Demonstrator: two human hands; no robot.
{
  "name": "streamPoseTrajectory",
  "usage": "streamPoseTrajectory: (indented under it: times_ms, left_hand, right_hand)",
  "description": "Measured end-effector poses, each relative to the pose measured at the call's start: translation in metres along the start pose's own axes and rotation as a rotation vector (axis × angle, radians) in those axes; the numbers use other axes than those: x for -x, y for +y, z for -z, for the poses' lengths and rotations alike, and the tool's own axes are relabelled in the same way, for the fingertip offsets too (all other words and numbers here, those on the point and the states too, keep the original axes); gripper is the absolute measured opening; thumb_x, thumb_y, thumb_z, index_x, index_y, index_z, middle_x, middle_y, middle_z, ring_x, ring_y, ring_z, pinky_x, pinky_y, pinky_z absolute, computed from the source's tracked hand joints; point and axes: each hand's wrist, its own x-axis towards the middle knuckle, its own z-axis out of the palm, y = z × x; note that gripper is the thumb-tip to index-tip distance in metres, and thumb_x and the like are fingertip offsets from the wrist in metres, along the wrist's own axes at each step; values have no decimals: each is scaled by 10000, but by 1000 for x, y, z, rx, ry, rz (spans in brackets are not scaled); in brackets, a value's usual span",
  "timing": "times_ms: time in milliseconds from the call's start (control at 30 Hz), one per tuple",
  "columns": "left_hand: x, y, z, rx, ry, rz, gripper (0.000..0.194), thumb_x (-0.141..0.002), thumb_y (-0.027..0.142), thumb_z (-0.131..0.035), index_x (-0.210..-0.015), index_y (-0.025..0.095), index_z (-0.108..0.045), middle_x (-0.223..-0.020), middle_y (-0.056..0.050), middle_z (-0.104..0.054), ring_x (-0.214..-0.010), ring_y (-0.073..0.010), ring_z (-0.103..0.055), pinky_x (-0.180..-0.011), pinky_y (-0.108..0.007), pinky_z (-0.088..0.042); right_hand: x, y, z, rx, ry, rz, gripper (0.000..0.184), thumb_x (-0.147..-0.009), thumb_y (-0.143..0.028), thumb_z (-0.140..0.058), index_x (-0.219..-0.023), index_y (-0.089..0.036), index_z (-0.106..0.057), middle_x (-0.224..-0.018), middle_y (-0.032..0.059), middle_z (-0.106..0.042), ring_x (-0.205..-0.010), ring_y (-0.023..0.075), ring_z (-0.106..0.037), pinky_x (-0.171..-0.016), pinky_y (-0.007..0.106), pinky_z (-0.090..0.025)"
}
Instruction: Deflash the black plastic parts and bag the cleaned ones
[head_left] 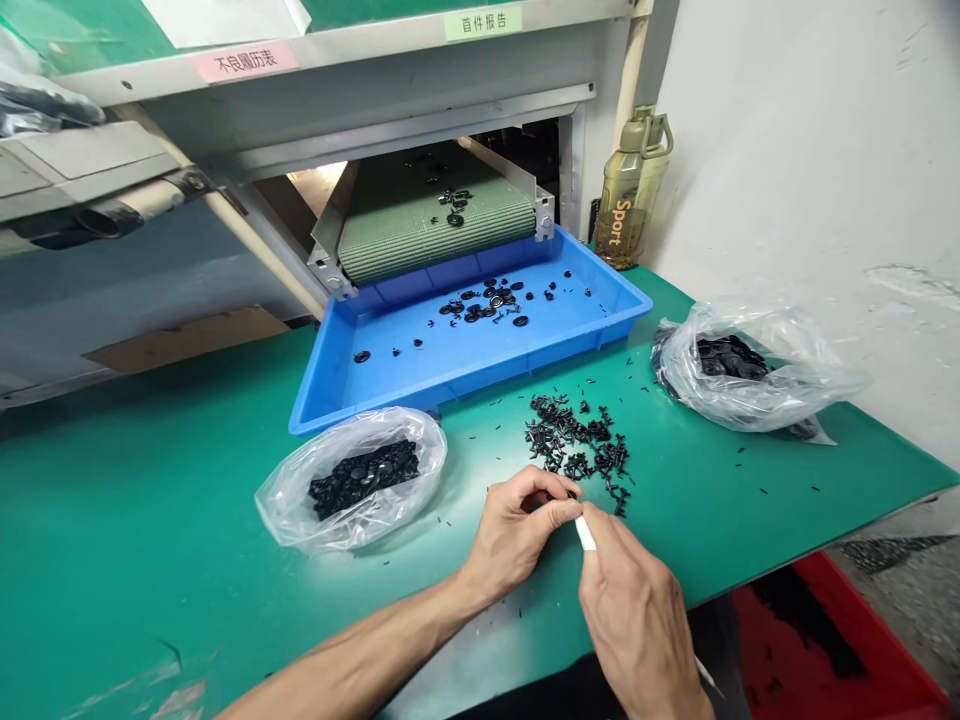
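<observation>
My left hand (514, 525) is closed in a pinch on a small black part (572, 494), mostly hidden by the fingertips. Touching it at the fingertips, my right hand (637, 600) is wrapped round a slim white-handled tool (585, 534); its working tip is hidden, and a thin pale end shows below the palm. Just beyond both hands lies a loose pile of small black branched plastic parts (577, 440). To the left, an open clear bag (281, 500) holds black pieces (364, 478). Another clear bag (802, 385) of black round pieces (729, 357) sits at the right.
A blue tray (465, 385) with scattered black parts (495, 300) stands under the end of a green conveyor belt (435, 235). A sport bottle (632, 195) stands by the wall. Below the green table (172, 510), at right, is a red bin (862, 665).
</observation>
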Motion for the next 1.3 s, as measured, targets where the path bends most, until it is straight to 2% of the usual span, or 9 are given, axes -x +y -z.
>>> streamPoseTrajectory:
  times_ms: [133, 400, 567, 700, 833, 967, 1033, 1167, 1300]
  left_hand:
    - [-3, 2, 2, -67, -66, -28, 126, -771, 233, -733, -730, 164, -637, -868, -41, -710, -828, -162, -636, -751, -276, -479]
    - [-4, 4, 3, -177, -142, -23, 122, -805, 270, -698, -810, 164, -638, -900, -57, -707, -848, -173, -644, -796, -303, -491]
    - [-6, 6, 4, -132, -122, 123, 312, -801, 293, -697, -1047, 170, -551, -908, -57, -691, -824, -157, -629, -765, -289, -487]
    - [-10, 11, 5, -72, -106, 161, 244, -840, 336, -640, -975, 150, -560, -962, -60, -640, -759, -138, -621, -707, -283, -492]
    - [-14, 16, 5, -39, -150, 232, 209, -849, 320, -613, -952, 139, -607, -829, -34, -623, -669, -100, -556, -658, -248, -434]
    - [-25, 23, -3, 72, -172, 316, 157, -823, 283, -582, -921, 164, -605, -754, -9, -553, -613, -96, -468, -553, -225, -339]
    - [-34, 26, -10, -145, -179, 225, 148, -851, 305, -530, -881, 177, -598, -716, -1, -513, -631, -116, -457, -559, -235, -336]
    - [-52, 24, -20, -893, -307, -182, 169, -884, 232, -467, -921, 196, -628, -833, -30, -536, -782, -170, -495, -699, -293, -401]
    - [-64, 21, -22, -1176, -455, -260, 196, -899, 191, -465, -1033, 200, -607, -936, -55, -547, -886, -203, -526, -746, -314, -422]
  right_hand:
    - [-9, 11, 11, -210, -183, -75, 360, -856, -115, -344, -999, -206, -661, -847, 55, -716, -715, 174, -656, -602, 236, -433]
    - [-37, 37, 34, -441, -541, -113, 293, -860, -153, -333, -724, -214, -585, -576, -38, -532, -520, 113, -449, -487, 215, -302]
    - [-42, 45, 31, -330, -429, -143, 308, -847, -138, -335, -848, -230, -629, -624, -23, -593, -555, 127, -520, -536, 223, -338]
    - [-36, 47, 28, -310, -304, -216, 352, -835, -168, -339, -934, -220, -673, -562, -17, -594, -429, 128, -466, -450, 230, -320]
    - [-30, 52, 27, -252, -132, -298, 377, -826, -210, -357, -994, -199, -695, -559, 2, -610, -401, 137, -452, -436, 235, -340]
    - [-26, 56, 26, -253, -81, -354, 378, -826, -213, -369, -1004, -188, -701, -561, 8, -621, -379, 129, -428, -423, 230, -337]
    - [-26, 57, 26, -264, -89, -356, 370, -829, -212, -374, -1000, -187, -702, -579, 12, -634, -387, 126, -440, -426, 224, -340]
    - [-27, 58, 25, -271, -105, -347, 351, -833, -220, -382, -980, -189, -699, -592, 16, -641, -406, 129, -462, -440, 222, -347]
    - [-27, 58, 25, -293, -96, -344, 340, -841, -236, -381, -959, -191, -697, -592, 16, -639, -414, 132, -471, -451, 223, -356]
